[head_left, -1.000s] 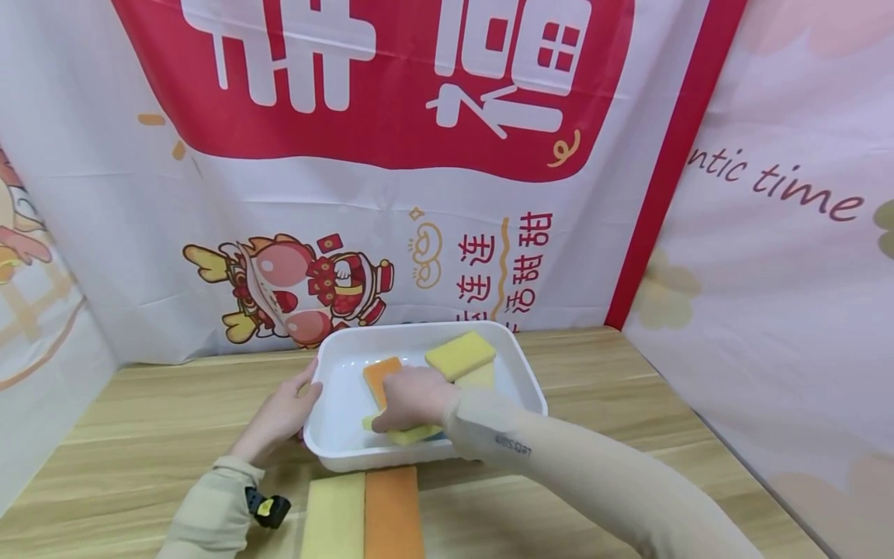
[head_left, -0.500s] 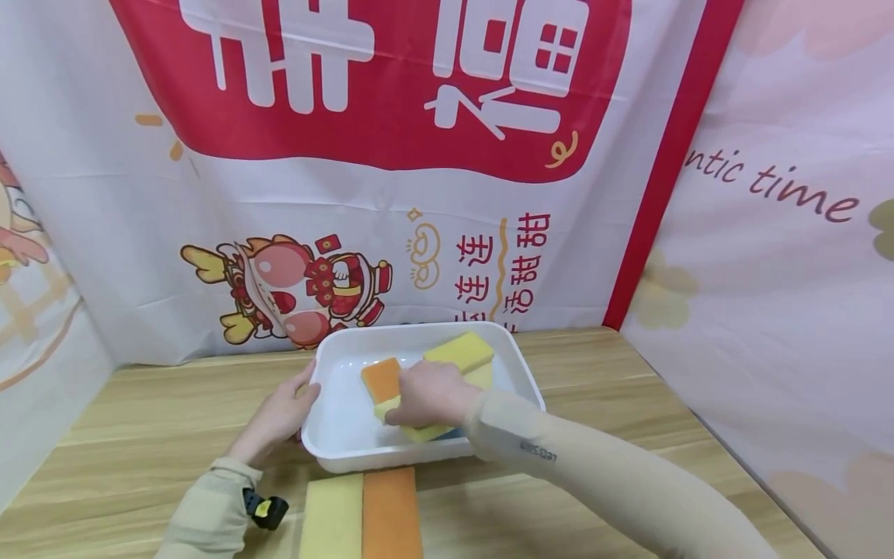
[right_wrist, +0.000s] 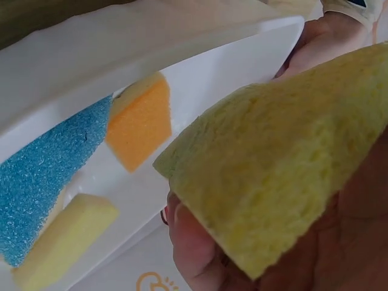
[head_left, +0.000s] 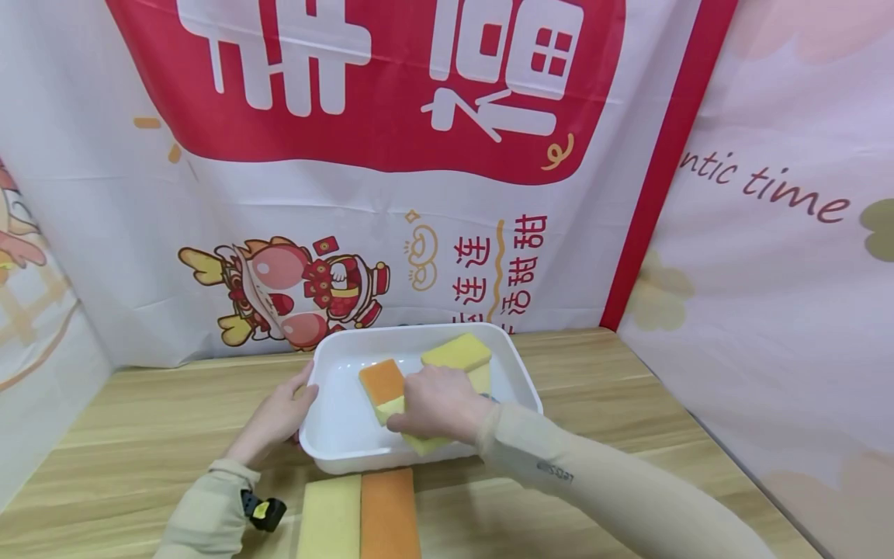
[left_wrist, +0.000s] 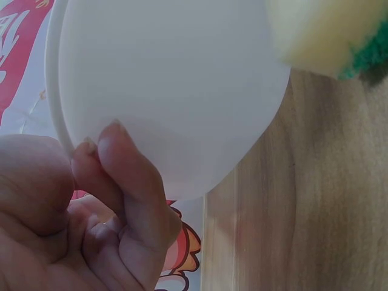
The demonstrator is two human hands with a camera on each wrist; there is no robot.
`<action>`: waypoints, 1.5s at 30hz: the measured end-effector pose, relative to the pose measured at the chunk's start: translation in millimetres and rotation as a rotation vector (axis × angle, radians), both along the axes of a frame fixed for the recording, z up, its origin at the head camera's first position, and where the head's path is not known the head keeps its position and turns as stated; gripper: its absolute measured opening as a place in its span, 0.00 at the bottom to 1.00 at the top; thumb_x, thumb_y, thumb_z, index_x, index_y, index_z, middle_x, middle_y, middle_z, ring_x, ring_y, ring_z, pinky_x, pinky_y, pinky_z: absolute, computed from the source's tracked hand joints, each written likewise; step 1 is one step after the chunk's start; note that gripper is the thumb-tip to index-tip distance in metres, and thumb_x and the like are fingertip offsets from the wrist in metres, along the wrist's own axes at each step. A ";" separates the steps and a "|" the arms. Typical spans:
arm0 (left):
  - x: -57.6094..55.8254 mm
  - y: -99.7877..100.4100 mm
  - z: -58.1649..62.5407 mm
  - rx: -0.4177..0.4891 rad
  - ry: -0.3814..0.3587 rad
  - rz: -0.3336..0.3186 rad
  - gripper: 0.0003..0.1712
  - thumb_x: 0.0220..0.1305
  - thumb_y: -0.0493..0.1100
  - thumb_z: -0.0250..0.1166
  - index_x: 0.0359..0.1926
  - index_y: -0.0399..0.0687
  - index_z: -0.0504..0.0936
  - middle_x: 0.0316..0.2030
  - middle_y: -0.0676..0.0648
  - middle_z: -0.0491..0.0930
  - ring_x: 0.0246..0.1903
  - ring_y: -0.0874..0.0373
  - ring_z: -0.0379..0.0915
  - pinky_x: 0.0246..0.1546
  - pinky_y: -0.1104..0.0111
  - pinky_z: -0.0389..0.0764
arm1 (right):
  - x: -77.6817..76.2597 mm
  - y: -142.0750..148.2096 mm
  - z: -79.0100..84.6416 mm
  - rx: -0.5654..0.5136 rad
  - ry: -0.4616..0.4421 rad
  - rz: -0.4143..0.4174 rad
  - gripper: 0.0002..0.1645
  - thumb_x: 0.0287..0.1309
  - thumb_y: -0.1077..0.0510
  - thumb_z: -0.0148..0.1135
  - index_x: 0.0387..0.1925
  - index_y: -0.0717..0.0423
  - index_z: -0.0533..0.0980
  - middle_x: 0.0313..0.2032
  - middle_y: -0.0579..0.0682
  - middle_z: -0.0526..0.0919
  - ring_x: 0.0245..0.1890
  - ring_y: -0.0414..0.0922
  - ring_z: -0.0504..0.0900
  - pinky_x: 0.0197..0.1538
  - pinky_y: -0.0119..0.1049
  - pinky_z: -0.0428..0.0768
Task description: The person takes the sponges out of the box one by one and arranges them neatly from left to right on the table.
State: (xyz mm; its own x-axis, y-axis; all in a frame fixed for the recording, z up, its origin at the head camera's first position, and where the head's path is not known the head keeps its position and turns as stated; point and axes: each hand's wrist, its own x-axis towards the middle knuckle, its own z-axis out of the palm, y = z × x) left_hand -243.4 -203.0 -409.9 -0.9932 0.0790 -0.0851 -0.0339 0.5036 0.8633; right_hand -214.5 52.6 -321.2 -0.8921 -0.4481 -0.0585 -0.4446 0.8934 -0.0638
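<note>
My left hand (head_left: 282,407) holds the left end of a white plastic tray (head_left: 328,466); in the left wrist view its thumb and fingers (left_wrist: 130,160) pinch the wall at the rim. Over the tray's middle, my right hand (head_left: 443,400) grips a yellow sponge (right_wrist: 267,157), whose edge shows below the hand in the head view. Left of that hand lies an orange sponge (head_left: 382,380), with a pale yellow piece against its lower edge. Behind the hand sits another yellow sponge (head_left: 457,352) on a paler one. The right wrist view also shows a rough blue scouring surface (right_wrist: 54,170).
On the wooden table (head_left: 573,481) in front of the tray lie a pale yellow sponge (head_left: 330,516) and an orange sponge (head_left: 389,512), side by side. A printed cloth (head_left: 391,178) hangs behind the tray, with more cloth walls at both sides.
My right hand has shifted to the right inside the tray with the yellow sponge, uncovering more of the orange sponge and the pale piece beside it. The left hand keeps its hold.
</note>
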 end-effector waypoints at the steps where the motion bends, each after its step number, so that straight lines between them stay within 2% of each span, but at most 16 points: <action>1: 0.0 -0.3 0.0 0.001 -0.002 0.002 0.34 0.78 0.50 0.46 0.79 0.53 0.45 0.51 0.25 0.73 0.19 0.50 0.79 0.21 0.54 0.82 | 1.1 0.5 0.3 -0.004 -0.001 -0.001 0.27 0.55 0.37 0.63 0.12 0.48 0.71 0.12 0.42 0.68 0.14 0.39 0.69 0.17 0.35 0.68; 5: 0.6 -1.6 0.6 0.006 -0.003 0.003 0.35 0.78 0.50 0.45 0.79 0.53 0.45 0.54 0.24 0.71 0.20 0.50 0.80 0.21 0.55 0.82 | 6.8 3.3 2.3 -0.028 0.011 -0.017 0.29 0.54 0.37 0.62 0.09 0.48 0.68 0.09 0.40 0.62 0.12 0.39 0.65 0.14 0.35 0.63; 10: 2.0 -2.7 0.6 0.006 0.004 0.005 0.35 0.78 0.50 0.45 0.79 0.53 0.45 0.55 0.23 0.69 0.21 0.50 0.80 0.21 0.56 0.82 | 17.3 8.0 4.3 -0.081 0.096 -0.023 0.31 0.52 0.38 0.62 0.06 0.49 0.65 0.08 0.40 0.58 0.13 0.39 0.63 0.13 0.35 0.63; 14: 0.1 -1.0 0.3 -0.007 0.010 0.006 0.34 0.78 0.50 0.45 0.79 0.53 0.45 0.58 0.24 0.68 0.21 0.50 0.79 0.21 0.57 0.82 | 30.6 12.6 5.4 -0.117 0.169 -0.025 0.31 0.52 0.38 0.61 0.06 0.49 0.64 0.10 0.43 0.61 0.17 0.41 0.67 0.13 0.37 0.66; 20: -5.2 4.1 0.8 -0.007 0.014 -0.008 0.34 0.78 0.49 0.45 0.79 0.53 0.45 0.68 0.26 0.57 0.21 0.51 0.79 0.21 0.58 0.82 | 52.6 19.3 3.3 -0.149 0.259 -0.086 0.28 0.50 0.37 0.61 0.08 0.48 0.64 0.15 0.47 0.66 0.18 0.45 0.69 0.13 0.41 0.64; 28: -0.1 0.9 1.7 0.022 0.000 0.008 0.34 0.79 0.49 0.45 0.79 0.54 0.45 0.65 0.25 0.60 0.21 0.50 0.79 0.21 0.57 0.82 | 69.5 22.5 -6.5 -0.233 0.273 -0.149 0.25 0.49 0.36 0.62 0.13 0.47 0.67 0.19 0.47 0.68 0.20 0.44 0.69 0.17 0.39 0.65; 34: 0.6 -2.2 0.0 0.020 0.005 0.013 0.34 0.79 0.49 0.45 0.79 0.54 0.45 0.64 0.25 0.61 0.22 0.50 0.80 0.21 0.58 0.82 | 77.7 27.3 -9.7 -0.278 0.341 -0.178 0.23 0.48 0.36 0.63 0.16 0.47 0.69 0.19 0.48 0.68 0.22 0.46 0.71 0.18 0.40 0.67; 39: 0.9 -5.4 0.4 0.023 0.004 0.008 0.34 0.79 0.49 0.45 0.79 0.54 0.44 0.66 0.26 0.60 0.24 0.50 0.80 0.22 0.58 0.82 | 85.6 31.1 -11.4 -0.303 0.394 -0.198 0.23 0.48 0.36 0.64 0.22 0.50 0.77 0.19 0.48 0.68 0.22 0.46 0.73 0.17 0.40 0.67; 45: -0.7 -4.5 0.7 0.028 -0.009 0.012 0.34 0.79 0.51 0.45 0.79 0.55 0.44 0.63 0.27 0.63 0.23 0.51 0.80 0.23 0.56 0.83 | 96.6 37.3 -17.1 -0.308 0.336 -0.251 0.23 0.48 0.37 0.64 0.30 0.52 0.82 0.24 0.49 0.71 0.24 0.45 0.73 0.19 0.42 0.69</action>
State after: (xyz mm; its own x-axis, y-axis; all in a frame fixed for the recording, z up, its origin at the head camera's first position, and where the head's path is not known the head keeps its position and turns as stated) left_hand -244.1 -207.5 -409.2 -0.9933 0.0699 -0.0919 -0.0474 0.4787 0.8767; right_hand -117.9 89.9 -338.3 -0.9212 -0.1688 0.3507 -0.2598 0.9376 -0.2312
